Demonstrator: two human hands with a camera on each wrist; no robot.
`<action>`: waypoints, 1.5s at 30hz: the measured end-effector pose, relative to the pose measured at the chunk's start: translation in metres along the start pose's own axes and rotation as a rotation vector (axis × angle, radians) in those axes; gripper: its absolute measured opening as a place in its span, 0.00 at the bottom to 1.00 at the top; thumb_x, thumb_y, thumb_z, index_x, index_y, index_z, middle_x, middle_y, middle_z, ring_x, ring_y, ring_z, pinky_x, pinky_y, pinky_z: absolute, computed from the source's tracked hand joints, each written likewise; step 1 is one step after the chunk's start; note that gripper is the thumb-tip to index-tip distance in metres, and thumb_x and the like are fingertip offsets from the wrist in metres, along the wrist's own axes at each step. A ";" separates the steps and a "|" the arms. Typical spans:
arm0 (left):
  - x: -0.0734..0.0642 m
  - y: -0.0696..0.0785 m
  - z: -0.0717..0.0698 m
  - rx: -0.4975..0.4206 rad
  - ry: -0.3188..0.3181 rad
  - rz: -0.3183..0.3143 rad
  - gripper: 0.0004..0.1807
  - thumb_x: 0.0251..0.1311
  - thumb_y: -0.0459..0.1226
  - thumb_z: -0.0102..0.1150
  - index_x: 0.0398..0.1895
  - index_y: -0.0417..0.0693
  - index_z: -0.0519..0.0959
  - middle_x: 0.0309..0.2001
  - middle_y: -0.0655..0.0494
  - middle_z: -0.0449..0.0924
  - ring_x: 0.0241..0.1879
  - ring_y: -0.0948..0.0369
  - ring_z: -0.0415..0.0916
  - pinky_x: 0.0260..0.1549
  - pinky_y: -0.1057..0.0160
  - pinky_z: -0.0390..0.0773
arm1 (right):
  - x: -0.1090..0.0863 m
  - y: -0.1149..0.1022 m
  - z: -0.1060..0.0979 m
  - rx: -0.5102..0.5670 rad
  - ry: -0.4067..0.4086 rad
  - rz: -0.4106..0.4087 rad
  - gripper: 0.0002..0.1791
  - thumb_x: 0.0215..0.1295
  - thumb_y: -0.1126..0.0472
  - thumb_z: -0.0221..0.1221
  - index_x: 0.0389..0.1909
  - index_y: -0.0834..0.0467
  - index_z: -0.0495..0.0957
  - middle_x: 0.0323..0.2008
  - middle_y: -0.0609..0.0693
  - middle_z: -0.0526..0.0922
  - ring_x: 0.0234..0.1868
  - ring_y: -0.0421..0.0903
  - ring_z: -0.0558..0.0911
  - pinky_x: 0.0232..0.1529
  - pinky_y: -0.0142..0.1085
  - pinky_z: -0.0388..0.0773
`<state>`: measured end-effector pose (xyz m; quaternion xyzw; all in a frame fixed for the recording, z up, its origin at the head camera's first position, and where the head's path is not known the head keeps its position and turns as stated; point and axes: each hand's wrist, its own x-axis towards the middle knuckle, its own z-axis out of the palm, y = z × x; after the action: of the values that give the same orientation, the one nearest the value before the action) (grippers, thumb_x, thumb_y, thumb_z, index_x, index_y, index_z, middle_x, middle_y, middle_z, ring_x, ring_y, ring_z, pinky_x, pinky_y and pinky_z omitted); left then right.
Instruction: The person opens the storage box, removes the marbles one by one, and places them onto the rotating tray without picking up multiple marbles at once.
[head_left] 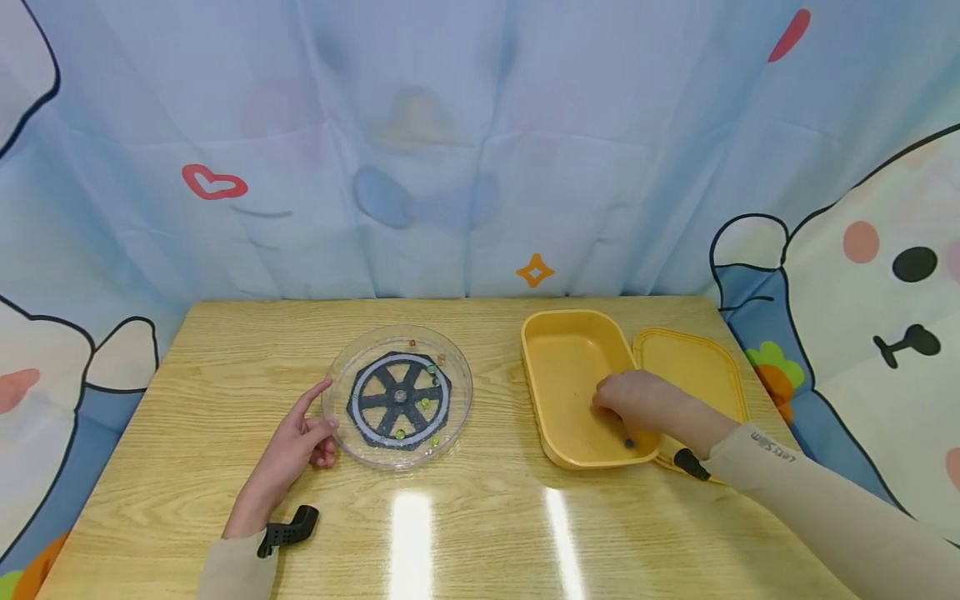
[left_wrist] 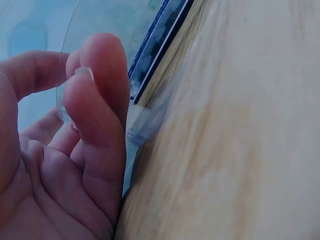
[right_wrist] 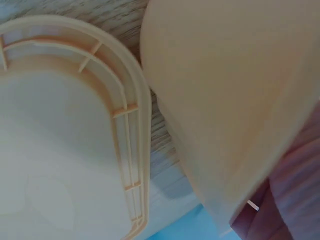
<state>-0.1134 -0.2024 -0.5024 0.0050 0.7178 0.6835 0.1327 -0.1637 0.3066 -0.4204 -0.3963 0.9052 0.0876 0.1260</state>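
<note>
A clear round dish [head_left: 341,354] rests on the table, with a dark spoked wheel shape [head_left: 401,396] showing at its middle and several small green and brown beads [head_left: 425,402] scattered about it. My left hand [head_left: 288,450] touches the dish's left rim with index finger and thumb, the other fingers loosely bent. In the left wrist view that hand [left_wrist: 70,145] lies against the clear wall. My right hand [head_left: 637,404] reaches down into a yellow box [head_left: 562,358], fingers bent. Its fingertips are hidden, so what they hold is unseen. One dark bead [head_left: 628,443] lies near the box's front corner.
The yellow lid [head_left: 686,362] lies to the right of the box, partly beneath my right arm. A wooden table [head_left: 247,358] carries everything, and a patterned blue curtain [head_left: 465,167] hangs along its back edge.
</note>
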 end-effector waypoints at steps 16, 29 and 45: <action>-0.001 -0.002 0.001 -0.003 0.002 -0.005 0.37 0.72 0.32 0.52 0.79 0.59 0.52 0.23 0.50 0.75 0.20 0.58 0.77 0.21 0.64 0.76 | 0.004 0.001 -0.007 0.251 0.011 0.039 0.11 0.55 0.71 0.68 0.25 0.51 0.83 0.24 0.39 0.74 0.26 0.38 0.70 0.30 0.34 0.71; -0.002 0.002 0.003 -0.002 -0.006 0.002 0.37 0.72 0.31 0.52 0.80 0.57 0.51 0.24 0.48 0.75 0.19 0.58 0.76 0.21 0.64 0.76 | 0.010 -0.004 -0.018 0.600 0.193 -0.067 0.08 0.62 0.67 0.67 0.42 0.59 0.87 0.37 0.40 0.81 0.36 0.37 0.80 0.39 0.35 0.80; -0.001 0.002 0.002 0.005 0.005 -0.008 0.37 0.71 0.31 0.52 0.79 0.59 0.52 0.23 0.50 0.75 0.20 0.58 0.77 0.22 0.64 0.76 | 0.049 -0.043 -0.052 0.720 0.337 -0.087 0.05 0.65 0.60 0.67 0.40 0.49 0.84 0.36 0.36 0.81 0.36 0.37 0.80 0.40 0.37 0.80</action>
<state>-0.1123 -0.2004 -0.5006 0.0008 0.7199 0.6810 0.1338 -0.1722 0.2307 -0.3883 -0.3737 0.8683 -0.3070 0.1103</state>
